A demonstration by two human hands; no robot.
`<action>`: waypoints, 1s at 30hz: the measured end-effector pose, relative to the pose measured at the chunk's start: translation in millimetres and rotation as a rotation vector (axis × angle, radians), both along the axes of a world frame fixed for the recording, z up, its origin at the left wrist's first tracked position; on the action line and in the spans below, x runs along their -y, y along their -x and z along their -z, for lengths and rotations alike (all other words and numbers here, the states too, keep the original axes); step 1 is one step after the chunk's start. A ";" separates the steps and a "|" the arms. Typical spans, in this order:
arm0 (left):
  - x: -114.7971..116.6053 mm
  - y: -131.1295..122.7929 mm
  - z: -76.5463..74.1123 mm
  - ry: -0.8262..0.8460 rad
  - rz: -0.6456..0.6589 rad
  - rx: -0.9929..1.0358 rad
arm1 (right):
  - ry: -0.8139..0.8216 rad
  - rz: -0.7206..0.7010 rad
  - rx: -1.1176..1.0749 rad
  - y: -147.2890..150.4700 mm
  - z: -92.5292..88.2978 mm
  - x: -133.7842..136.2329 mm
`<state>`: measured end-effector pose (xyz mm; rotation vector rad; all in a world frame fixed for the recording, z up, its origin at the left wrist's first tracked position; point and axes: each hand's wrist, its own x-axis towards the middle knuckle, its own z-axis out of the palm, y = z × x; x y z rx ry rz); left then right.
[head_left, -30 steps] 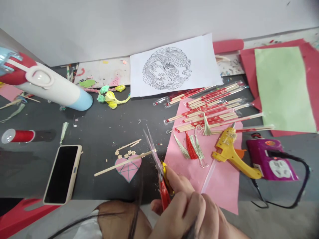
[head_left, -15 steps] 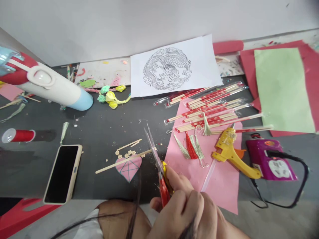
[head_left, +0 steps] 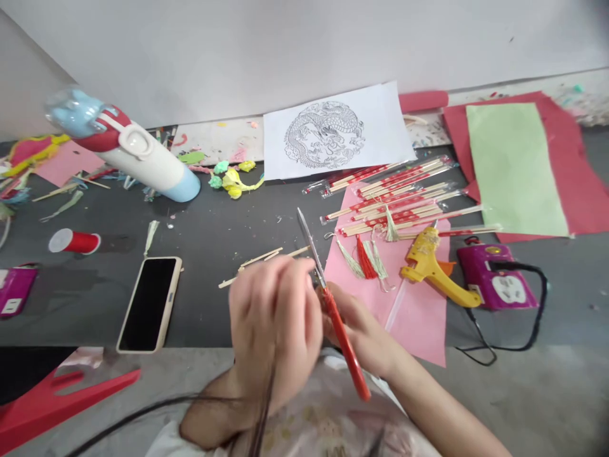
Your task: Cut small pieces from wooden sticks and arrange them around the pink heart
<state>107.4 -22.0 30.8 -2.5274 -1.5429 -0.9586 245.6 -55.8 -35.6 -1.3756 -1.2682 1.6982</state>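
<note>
My right hand [head_left: 358, 327] is closed at the pivot of a pair of scissors [head_left: 343, 343]. Their narrow blades point up and away over the table, and a red handle slants back across my right wrist. Beside it, my left hand [head_left: 276, 317] is curled closed, fingertips close to the scissors; what it holds, if anything, is hidden. Thin wooden sticks [head_left: 261, 258] lie just beyond the left knuckles, partly covered. To the right, a red tassel [head_left: 365, 258] and several pale green tassels [head_left: 351, 261] rest on pink paper [head_left: 423, 333].
Wrapped chopsticks [head_left: 404, 174] lie beyond the tassels. A yellow glue gun [head_left: 431, 266] and a purple socket box [head_left: 499, 279] with a black cable are on the right. Leftward are a phone [head_left: 150, 304], red thread spool [head_left: 78, 241] and bottle [head_left: 147, 162]. A dragon drawing [head_left: 328, 136] lies behind.
The hands, bunched together before, are now side by side. My left hand has come over the spot where the pink heart and flower beads showed, hiding them. The scissors have turned, and the view has shifted left.
</note>
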 end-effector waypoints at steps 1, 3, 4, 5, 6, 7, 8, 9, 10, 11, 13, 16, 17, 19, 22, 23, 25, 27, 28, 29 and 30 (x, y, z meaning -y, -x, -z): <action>-5.3 6.9 4.7 0.004 -0.051 -0.083 | 0.018 -0.011 -0.003 -0.5 -2.3 0.9; -14.3 16.8 15.4 -0.002 -0.048 -0.217 | 0.061 -0.023 -0.023 -1.2 -2.4 3.2; -17.4 19.6 20.4 0.013 -0.029 -0.270 | 0.077 -0.024 -0.047 -1.8 -0.7 4.3; -19.5 21.2 24.8 0.019 -0.015 -0.316 | 0.091 -0.025 -0.079 -2.6 1.6 5.0; -20.8 21.7 28.3 0.025 -0.012 -0.354 | 0.101 -0.028 -0.116 -3.6 4.1 5.4; -21.6 21.6 30.9 0.030 -0.021 -0.381 | 0.109 -0.033 -0.154 -4.9 6.5 5.4; -22.0 21.3 32.7 0.033 -0.032 -0.396 | 0.120 -0.040 -0.192 -6.3 8.4 5.1; -22.3 20.9 34.0 0.035 -0.040 -0.399 | 0.135 -0.044 -0.228 -7.5 9.8 4.6; -22.7 20.6 34.9 0.038 -0.039 -0.391 | 0.154 -0.044 -0.260 -8.5 10.4 4.0; -23.2 20.7 35.6 0.043 -0.031 -0.376 | 0.175 -0.041 -0.290 -9.0 10.5 3.4; -25.0 21.6 37.1 0.052 -0.017 -0.348 | 0.209 -0.025 -0.339 -8.7 8.8 2.3; -28.4 23.7 39.2 0.070 -0.023 -0.312 | 0.240 0.003 -0.382 -6.4 4.8 1.3; -29.4 24.3 39.6 0.080 -0.024 -0.305 | 0.247 0.011 -0.395 -5.8 3.7 1.1; -31.3 25.3 40.2 0.104 -0.023 -0.306 | 0.259 0.019 -0.415 -5.6 2.7 0.5; -33.5 26.0 41.3 0.151 -0.020 -0.309 | 0.265 0.000 -0.457 -7.6 3.8 -0.9; -34.1 26.0 42.1 0.169 -0.016 -0.301 | 0.264 -0.011 -0.476 -8.6 4.5 -1.5; -35.2 25.4 43.9 0.200 -0.010 -0.280 | 0.261 -0.029 -0.512 -10.4 5.9 -2.8; -36.3 24.5 45.7 0.219 -0.007 -0.266 | 0.270 -0.029 -0.531 -11.6 7.3 -4.0; -37.0 24.0 46.5 0.229 -0.006 -0.259 | 0.278 -0.021 -0.536 -12.1 8.0 -4.5; -37.8 23.6 47.3 0.240 -0.002 -0.246 | 0.283 -0.012 -0.541 -12.5 8.7 -4.8; -38.6 23.3 48.1 0.253 0.005 -0.227 | 0.287 -0.007 -0.545 -13.0 9.3 -5.1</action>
